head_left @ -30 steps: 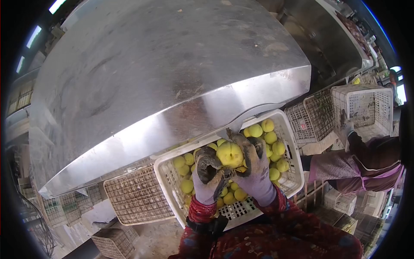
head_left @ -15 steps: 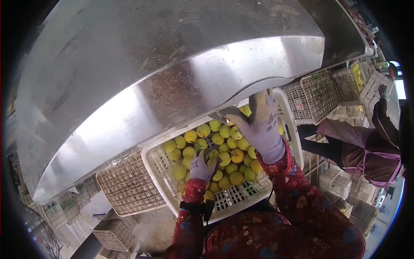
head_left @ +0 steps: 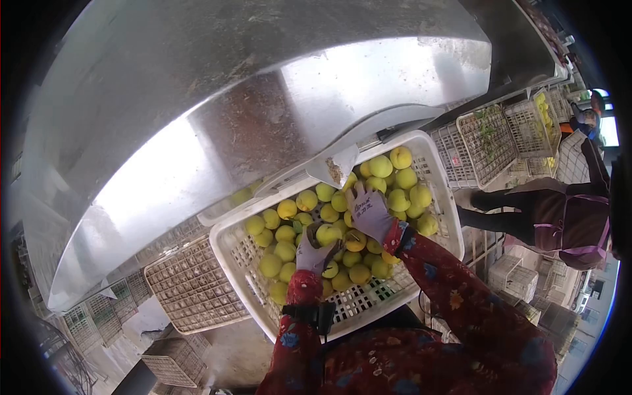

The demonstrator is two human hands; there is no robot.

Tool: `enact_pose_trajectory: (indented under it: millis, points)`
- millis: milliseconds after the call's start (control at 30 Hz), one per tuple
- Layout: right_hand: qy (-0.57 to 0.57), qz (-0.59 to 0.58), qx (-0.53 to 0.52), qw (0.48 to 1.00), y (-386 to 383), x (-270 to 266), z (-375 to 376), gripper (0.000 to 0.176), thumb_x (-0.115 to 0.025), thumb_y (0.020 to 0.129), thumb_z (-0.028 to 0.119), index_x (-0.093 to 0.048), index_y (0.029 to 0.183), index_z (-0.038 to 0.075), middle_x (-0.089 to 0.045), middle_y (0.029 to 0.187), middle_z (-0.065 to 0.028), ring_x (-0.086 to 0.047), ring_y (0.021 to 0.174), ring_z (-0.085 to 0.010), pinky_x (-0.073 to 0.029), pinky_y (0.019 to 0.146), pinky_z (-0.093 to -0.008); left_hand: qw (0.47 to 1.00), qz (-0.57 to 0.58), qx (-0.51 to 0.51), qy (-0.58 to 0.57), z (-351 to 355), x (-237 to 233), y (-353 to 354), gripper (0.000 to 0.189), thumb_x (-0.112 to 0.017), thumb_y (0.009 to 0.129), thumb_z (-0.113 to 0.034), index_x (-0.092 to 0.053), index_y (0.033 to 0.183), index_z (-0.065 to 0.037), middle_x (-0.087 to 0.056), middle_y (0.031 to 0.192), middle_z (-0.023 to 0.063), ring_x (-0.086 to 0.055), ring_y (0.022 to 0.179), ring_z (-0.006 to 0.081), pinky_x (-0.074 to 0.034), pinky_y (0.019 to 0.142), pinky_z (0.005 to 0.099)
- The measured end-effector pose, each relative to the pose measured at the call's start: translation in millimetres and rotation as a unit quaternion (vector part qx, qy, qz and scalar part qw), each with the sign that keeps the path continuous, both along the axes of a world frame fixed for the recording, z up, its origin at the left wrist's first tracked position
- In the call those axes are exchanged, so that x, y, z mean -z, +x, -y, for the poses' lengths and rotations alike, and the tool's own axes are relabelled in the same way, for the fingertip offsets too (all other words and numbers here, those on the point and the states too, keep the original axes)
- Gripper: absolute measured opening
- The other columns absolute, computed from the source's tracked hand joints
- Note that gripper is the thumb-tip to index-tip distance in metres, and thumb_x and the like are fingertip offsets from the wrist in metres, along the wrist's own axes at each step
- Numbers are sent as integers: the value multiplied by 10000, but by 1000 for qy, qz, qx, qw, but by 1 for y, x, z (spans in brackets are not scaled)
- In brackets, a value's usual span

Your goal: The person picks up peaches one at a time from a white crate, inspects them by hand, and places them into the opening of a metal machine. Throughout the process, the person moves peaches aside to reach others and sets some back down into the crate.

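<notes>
A white plastic crate [head_left: 442, 212] in front of me holds several yellow-green round fruits [head_left: 399, 199]. Both my hands wear grey gloves and reach down into it. My left hand [head_left: 313, 253] is closed around one fruit [head_left: 328, 234] near the crate's middle. My right hand [head_left: 370, 212] lies palm down on the fruit pile just right of it, fingers spread over the fruits; whether it grips one is hidden. My sleeves are red with a flower print.
A big stainless steel machine cover [head_left: 217, 112] overhangs the crate's far side. An empty dirty crate [head_left: 194, 286] sits to the left, more crates [head_left: 490, 141] to the right. Another person [head_left: 566, 210] in dark clothes stands at the right.
My right hand has come down from the steel edge at the crate's far rim onto the fruit pile. My left hand stays in the crate, now closed on a fruit.
</notes>
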State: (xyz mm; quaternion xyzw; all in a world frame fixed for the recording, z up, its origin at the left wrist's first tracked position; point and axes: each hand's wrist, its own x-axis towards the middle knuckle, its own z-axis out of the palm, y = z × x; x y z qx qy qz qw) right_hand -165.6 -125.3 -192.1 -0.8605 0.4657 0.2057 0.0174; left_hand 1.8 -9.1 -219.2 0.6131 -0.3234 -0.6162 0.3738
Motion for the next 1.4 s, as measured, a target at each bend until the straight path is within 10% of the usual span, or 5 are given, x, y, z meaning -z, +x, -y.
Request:
enact_pose_trajectory:
  millis: [67,433,800,1100,1400]
  points:
    - [27,-12,-17,999,-6,9,-3,506,-694,777,361,-530,1143,54,-584,1068,-155,-652,929,-278,-551,631,-370,986,-125,-90,-62,-14,23,21,474,-643,872,55,-485,1308,-44,-582,1239,101,-623,1105,258,-589,908,420]
    - [107,496,89,857,16,-147,-50,850,-878,662,321,-460,1354,61,-576,1256,-195,-624,1071,-381,-524,914,-447,838,-478,-250,-83,-14,-108,27,636,-732,841,-164,-437,1396,-72,-536,1344,144,-536,1262,314,-462,1071,499]
    - [-116,521,126,837,61,-167,38,643,-839,731,186,-481,1217,-37,-581,1107,-231,-638,968,-371,-539,818,-427,954,-214,-177,-108,-10,-173,58,903,-791,791,-228,-286,1506,-3,-453,1435,156,-505,1277,276,-500,1001,403]
    - [23,530,-40,847,37,-222,-19,705,-867,694,256,-532,1253,-10,-580,1238,-192,-576,1094,-376,-462,949,-477,902,-352,-165,-188,21,-194,28,846,-675,898,-290,-194,1558,-71,-387,1459,186,-508,1275,316,-510,981,413]
    - [-235,375,79,893,66,-155,49,683,-797,722,373,-522,1208,-20,-555,1190,-212,-526,1078,-387,-414,899,-502,987,-126,-60,-85,0,-66,46,686,-580,961,-403,-334,1504,-63,-388,1512,182,-505,1279,328,-422,1063,430]
